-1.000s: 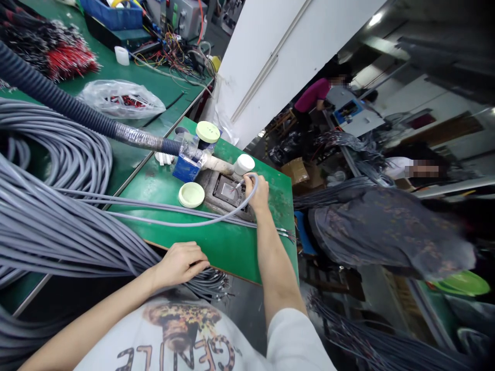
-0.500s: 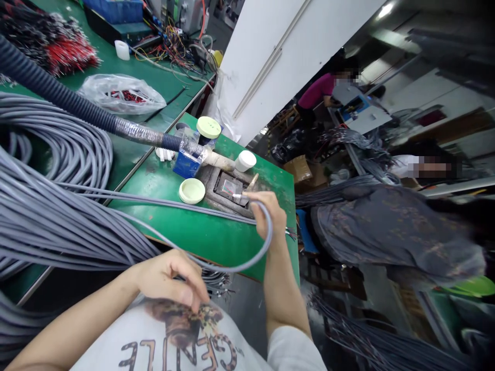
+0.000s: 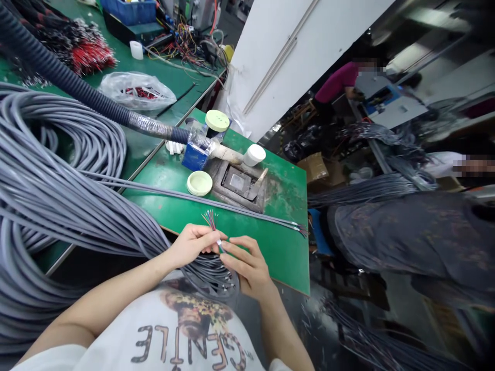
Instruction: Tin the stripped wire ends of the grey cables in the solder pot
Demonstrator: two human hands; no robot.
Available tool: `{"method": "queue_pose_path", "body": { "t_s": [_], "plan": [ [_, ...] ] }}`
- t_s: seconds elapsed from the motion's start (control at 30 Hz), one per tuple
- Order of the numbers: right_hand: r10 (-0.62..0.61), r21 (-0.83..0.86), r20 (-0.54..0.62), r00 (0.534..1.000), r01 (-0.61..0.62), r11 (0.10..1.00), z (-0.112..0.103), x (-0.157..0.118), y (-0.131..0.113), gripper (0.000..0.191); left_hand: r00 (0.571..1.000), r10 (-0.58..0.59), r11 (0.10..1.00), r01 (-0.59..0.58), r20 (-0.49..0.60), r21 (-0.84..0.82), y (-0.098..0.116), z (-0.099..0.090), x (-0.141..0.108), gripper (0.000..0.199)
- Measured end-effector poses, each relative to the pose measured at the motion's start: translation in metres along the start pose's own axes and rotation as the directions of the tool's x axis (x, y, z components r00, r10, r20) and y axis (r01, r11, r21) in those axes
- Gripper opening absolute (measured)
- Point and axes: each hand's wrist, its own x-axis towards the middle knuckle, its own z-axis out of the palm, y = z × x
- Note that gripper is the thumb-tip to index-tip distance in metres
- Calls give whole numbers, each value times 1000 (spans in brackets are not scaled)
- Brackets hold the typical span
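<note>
Close to my shirt, a grey cable's end (image 3: pixel 219 242) points up with its thin coloured wires (image 3: pixel 210 218) fanned out. My left hand (image 3: pixel 197 243) pinches it just below the wires. My right hand (image 3: pixel 247 262) is at the same cable end from the right, its thumb and fingers around the cable below the white part. Beyond my hands, two grey cables (image 3: pixel 185 196) lie across the green table (image 3: pixel 174 212). A dark square pot (image 3: pixel 238 180) with a grey metallic surface sits behind them, with a flat scraper (image 3: pixel 258 186) on its right side.
Coiled grey cables (image 3: pixel 69 206) fill the left. A ribbed hose (image 3: pixel 96 105) crosses above the table to a nozzle over the pot. Round tins (image 3: pixel 199 183), a blue box (image 3: pixel 194 156) and a white cup (image 3: pixel 254 154) surround the pot. A person (image 3: pixel 340 82) works at the back right.
My right hand has come back from the pot with the cable end, towards my shirt. My left hand has moved up and right and now grips the cable end. The view has shifted slightly.
</note>
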Motion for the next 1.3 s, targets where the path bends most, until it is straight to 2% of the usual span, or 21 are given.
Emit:
{"method": "queue_pose_path", "body": {
  "t_s": [0.2, 0.33, 0.57, 0.7, 0.77, 0.83, 0.9, 0.97, 1.03, 1.1, 1.13, 1.2, 1.3],
  "plan": [
    [31, 86, -65, 997, -25, 996, 12, -8, 0, 48, 997, 25, 999, -22, -75, 44, 0, 6, -5, 37],
    [54, 160, -100, 994, -37, 986, 17, -10, 0, 48, 992, 52, 996, -43, -114, 76, 3, 11, -5, 40],
    [80, 207, -91, 993, -59, 977, 22, -13, 1, 50, 969, 200, 965, -170, -144, 200, 0, 11, -6, 37],
    [92, 153, -114, 989, -74, 986, 23, -13, -2, 44, 921, 377, 871, -316, -99, 375, -3, 13, -4, 31],
    [113, 63, -143, 983, -105, 992, 17, -21, -4, 40, 905, 424, 800, -366, -17, 476, -2, 12, 1, 27],
    [185, -96, -199, 962, -207, 974, 5, -38, -6, 32, 891, 445, 686, -403, 88, 606, 1, 10, 11, 29],
    [313, -285, -280, 908, -390, 875, -13, -65, -9, 23, 866, 461, 493, -432, 195, 755, 5, 4, 25, 34],
    [482, -405, -349, 804, -593, 696, -32, -94, -14, 20, 855, 441, 248, -408, 273, 879, 9, -2, 42, 32],
    [618, -376, -415, 668, -744, 552, -45, -116, -22, 22, 876, 381, 20, -327, 295, 945, 10, -6, 59, 29],
    [720, -209, -432, 543, -837, 506, -47, -124, -30, 23, 905, 321, -144, -246, 280, 959, 10, -7, 72, 29],
    [770, -90, -403, 495, -859, 504, -44, -123, -33, 23, 915, 300, -199, -215, 269, 956, 10, -5, 77, 29],
    [865, 179, -249, 435, -857, 483, -29, -110, -36, 24, 928, 269, -267, -187, 259, 945, 7, -1, 82, 25],
    [900, 546, 83, 429, -775, 319, 4, -82, -29, 30, 921, 223, -308, -244, 319, 920, 1, 8, 81, 16]
  ]
}}
